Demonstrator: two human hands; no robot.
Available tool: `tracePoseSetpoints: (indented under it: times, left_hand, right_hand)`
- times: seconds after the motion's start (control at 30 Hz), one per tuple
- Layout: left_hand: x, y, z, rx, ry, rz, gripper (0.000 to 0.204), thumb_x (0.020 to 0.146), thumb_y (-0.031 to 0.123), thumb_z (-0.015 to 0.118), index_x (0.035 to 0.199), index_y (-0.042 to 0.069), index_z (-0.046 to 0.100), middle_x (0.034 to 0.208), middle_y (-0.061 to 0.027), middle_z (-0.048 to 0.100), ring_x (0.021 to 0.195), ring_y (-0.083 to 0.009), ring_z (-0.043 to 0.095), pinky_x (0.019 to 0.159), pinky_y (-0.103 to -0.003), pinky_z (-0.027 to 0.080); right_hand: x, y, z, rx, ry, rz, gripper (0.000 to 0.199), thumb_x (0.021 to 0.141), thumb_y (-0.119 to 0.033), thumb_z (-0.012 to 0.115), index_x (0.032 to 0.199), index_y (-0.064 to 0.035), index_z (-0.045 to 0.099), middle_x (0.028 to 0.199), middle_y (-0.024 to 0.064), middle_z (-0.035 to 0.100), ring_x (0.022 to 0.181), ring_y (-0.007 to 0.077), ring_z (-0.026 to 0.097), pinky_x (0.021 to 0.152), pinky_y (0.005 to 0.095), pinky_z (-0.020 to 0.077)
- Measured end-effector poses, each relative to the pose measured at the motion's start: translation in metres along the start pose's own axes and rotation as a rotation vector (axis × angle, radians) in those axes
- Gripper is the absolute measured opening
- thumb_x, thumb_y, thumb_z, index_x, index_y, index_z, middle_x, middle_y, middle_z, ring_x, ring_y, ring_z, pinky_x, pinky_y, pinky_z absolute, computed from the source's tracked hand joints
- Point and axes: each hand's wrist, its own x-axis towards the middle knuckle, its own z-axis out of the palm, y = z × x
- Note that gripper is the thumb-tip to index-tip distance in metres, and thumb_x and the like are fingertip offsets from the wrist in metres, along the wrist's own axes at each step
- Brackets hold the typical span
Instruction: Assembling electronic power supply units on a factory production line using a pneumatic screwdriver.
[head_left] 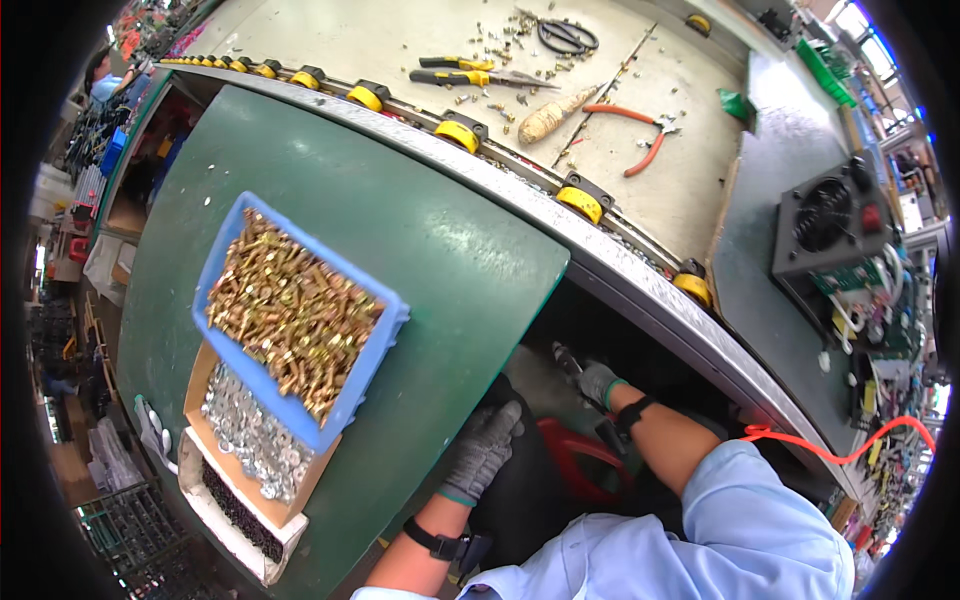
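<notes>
My left hand (483,456), in a grey knitted glove with a dark wrist strap, rests on my black-clad leg beside the green tabletop's edge. Its fingers lie loosely extended, and I see nothing in them. Lower than the bench edge, my gloved right hand (601,384) is closed around a dark hand tool with a metal tip (566,359). Shadow and my fingers hide most of that tool, so its exact kind is unclear. On the green board (450,240) left of my hands stands a blue tray (375,375) heaped with brass-coloured screws (290,310).
Beside the tray are a cardboard box of silvery hardware (250,435) and a white box of small black pieces (235,505). Pliers (485,77), scissors (567,37) and red-handled cutters (640,135) lie beyond the yellow rollers (460,133). A fan-fitted power supply (835,220) and red hose (850,450) are right.
</notes>
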Motion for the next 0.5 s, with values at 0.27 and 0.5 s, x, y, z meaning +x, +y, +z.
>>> tracePoseSetpoints:
  times: [0.27, 0.5]
  left_hand:
    - [-0.005, 0.009, 0.009, -0.194, -0.007, -0.067, 0.034, 0.093, 0.038, 0.071, 0.08, 0.008, 0.065, 0.058, 0.0044, 0.046, 0.039, -0.0084, 0.037, 0.034, -0.025, 0.026]
    - [-0.009, -0.025, 0.006, 0.073, 0.117, 0.202, 0.036, 0.096, 0.034, 0.069, 0.075, 0.005, 0.069, 0.059, 0.0006, 0.055, 0.049, -0.0121, 0.048, 0.05, -0.03, 0.038]
  right_hand:
    - [-0.184, 0.014, -0.016, 0.089, 0.049, -0.235, 0.038, 0.088, -0.015, 0.071, 0.121, -0.0059, 0.055, 0.078, 0.0077, 0.064, 0.05, 0.0157, 0.06, 0.042, 0.0325, 0.0454]
    - [-0.082, 0.009, 0.003, -0.08, 0.062, -0.149, 0.025, 0.092, -0.015, 0.067, 0.114, -0.0056, 0.06, 0.075, 0.0101, 0.064, 0.06, 0.0255, 0.068, 0.054, 0.0389, 0.0572]
